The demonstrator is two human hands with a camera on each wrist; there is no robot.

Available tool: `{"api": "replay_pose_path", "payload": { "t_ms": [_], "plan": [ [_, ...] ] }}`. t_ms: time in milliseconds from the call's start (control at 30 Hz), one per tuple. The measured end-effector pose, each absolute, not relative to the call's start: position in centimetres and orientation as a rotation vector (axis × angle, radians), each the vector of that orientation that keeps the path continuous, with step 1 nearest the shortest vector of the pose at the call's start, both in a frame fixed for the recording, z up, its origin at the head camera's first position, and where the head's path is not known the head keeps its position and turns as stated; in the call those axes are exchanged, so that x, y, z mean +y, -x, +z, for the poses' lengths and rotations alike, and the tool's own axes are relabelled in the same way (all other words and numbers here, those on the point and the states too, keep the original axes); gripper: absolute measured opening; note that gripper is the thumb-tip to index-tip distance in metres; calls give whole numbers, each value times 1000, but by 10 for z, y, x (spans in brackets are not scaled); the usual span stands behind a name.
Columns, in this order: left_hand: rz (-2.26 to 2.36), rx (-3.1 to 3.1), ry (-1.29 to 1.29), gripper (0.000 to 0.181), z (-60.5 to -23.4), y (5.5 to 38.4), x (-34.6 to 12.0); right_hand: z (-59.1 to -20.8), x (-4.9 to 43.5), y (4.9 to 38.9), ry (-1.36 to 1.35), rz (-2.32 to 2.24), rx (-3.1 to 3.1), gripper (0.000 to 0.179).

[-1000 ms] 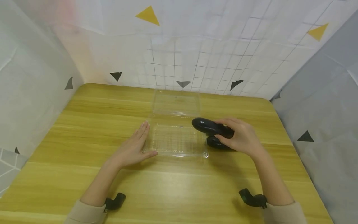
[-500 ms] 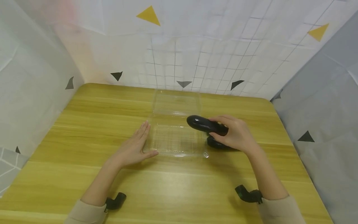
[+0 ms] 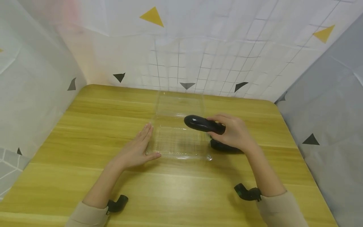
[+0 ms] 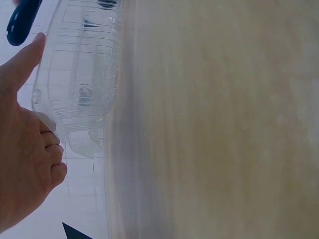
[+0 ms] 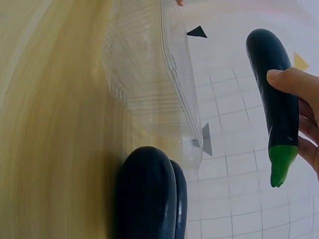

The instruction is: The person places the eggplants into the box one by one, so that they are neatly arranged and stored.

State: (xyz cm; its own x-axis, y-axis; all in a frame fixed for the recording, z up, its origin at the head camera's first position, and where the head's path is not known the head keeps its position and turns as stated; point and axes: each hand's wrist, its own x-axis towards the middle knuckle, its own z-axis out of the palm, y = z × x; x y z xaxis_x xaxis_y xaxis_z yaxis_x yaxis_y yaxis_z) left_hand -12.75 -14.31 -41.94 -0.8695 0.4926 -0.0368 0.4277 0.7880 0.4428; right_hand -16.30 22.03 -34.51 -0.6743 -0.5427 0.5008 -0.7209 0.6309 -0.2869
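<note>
A clear plastic clamshell box (image 3: 181, 156) lies opened out mid-table, its lid (image 3: 180, 105) folded back toward the wall. Along the box's left side rests my left hand (image 3: 136, 148), fingers straight and thumb at the front corner. My right hand (image 3: 233, 132) grips a dark eggplant (image 3: 199, 123) above the box's right side, its rounded end pointing left over the box. The right wrist view shows this eggplant's green stem end (image 5: 282, 160) below the fingers. Two more eggplants (image 5: 147, 194) lie side by side right of the box, partly hidden beneath the right hand in the head view.
The wood-grain table (image 3: 175, 192) ends at a white patterned cloth wall (image 3: 175, 56) behind. Grey cloth (image 3: 334, 126) hangs along the right side. A black curved wrist mount (image 3: 248, 193) sits on each forearm.
My right hand has carried the eggplant left and slightly away from me, from above the other eggplants to over the box's right part. The left hand stays at the box's side.
</note>
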Motion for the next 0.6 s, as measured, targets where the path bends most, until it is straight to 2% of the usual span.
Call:
{"api": "replay_pose_path", "payload": {
  "t_ms": [600],
  "plan": [
    [627,2838,-732,107,-420,128,-143,-353,190,180,-1047,718,-2545,45]
  ]
}}
